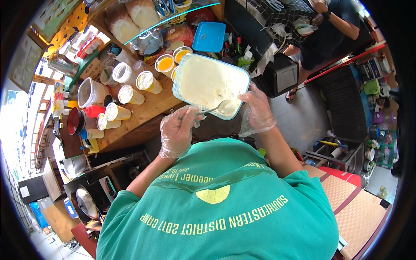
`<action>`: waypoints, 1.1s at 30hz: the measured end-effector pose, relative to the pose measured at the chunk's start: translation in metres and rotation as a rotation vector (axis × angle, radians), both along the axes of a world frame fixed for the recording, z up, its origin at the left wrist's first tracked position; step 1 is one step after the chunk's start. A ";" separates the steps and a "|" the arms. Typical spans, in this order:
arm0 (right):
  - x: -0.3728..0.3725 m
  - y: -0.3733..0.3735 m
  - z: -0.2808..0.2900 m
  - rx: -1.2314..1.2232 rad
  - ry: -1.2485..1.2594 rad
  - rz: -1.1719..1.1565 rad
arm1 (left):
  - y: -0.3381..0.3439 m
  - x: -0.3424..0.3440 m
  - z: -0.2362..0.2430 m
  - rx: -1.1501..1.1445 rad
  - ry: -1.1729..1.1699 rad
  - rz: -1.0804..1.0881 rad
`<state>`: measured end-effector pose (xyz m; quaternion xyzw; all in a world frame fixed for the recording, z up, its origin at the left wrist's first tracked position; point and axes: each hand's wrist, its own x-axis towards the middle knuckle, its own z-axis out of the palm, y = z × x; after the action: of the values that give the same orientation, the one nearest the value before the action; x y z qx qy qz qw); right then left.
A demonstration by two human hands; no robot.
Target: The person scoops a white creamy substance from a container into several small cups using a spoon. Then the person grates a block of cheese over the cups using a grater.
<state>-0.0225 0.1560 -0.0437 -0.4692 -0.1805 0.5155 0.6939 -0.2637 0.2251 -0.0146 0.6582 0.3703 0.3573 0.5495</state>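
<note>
A wooden table (158, 100) crowded with cups and containers lies to the left of the tub, grey floor (303, 110) shows to its right, and another person (342, 28) is farther off beyond it on that side.

The white tub (177, 81) itself is up in front of my chest, tilted so that I look into it. My right hand (258, 108), in a clear plastic glove, grips its near right corner, thumb at the rim; the fingertips underneath I can't see. My gloved left hand (177, 130) is closed round the handle of a spoon (223, 106), whose bowl is in the white cream (199, 80) near that same corner.

I'd judge the work only partly done. Left of the tub, four cups (146, 80) in a row show white tops, cream I think, though I can't rule out lids on some. Just past the tub's far left corner, two cups (165, 64) show plain orange, and a third is half hidden behind the rim; these look like what is left. The cream is broken up only around the spoon and smooth elsewhere, so plenty seems to remain.
</note>
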 end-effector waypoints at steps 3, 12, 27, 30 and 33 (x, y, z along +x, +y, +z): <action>-0.003 0.000 -0.002 -0.030 0.026 -0.003 | -0.009 0.000 -0.004 -0.105 -0.053 0.040; -0.020 0.005 -0.010 -0.058 0.073 -0.056 | 0.004 -0.010 -0.021 -0.733 -0.403 0.223; -0.051 0.002 -0.046 -0.127 0.326 -0.111 | 0.065 -0.043 -0.036 -0.557 -0.523 0.344; -0.057 0.005 -0.048 -0.161 0.356 -0.130 | 0.074 -0.049 -0.042 -0.552 -0.522 0.358; -0.061 0.010 -0.047 -0.198 0.342 -0.140 | 0.082 -0.052 -0.048 -0.557 -0.513 0.372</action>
<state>-0.0837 0.1656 -0.0908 -0.4523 0.0244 0.5532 0.6992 -0.3158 0.3075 -0.0626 0.2961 0.4163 0.4888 0.7072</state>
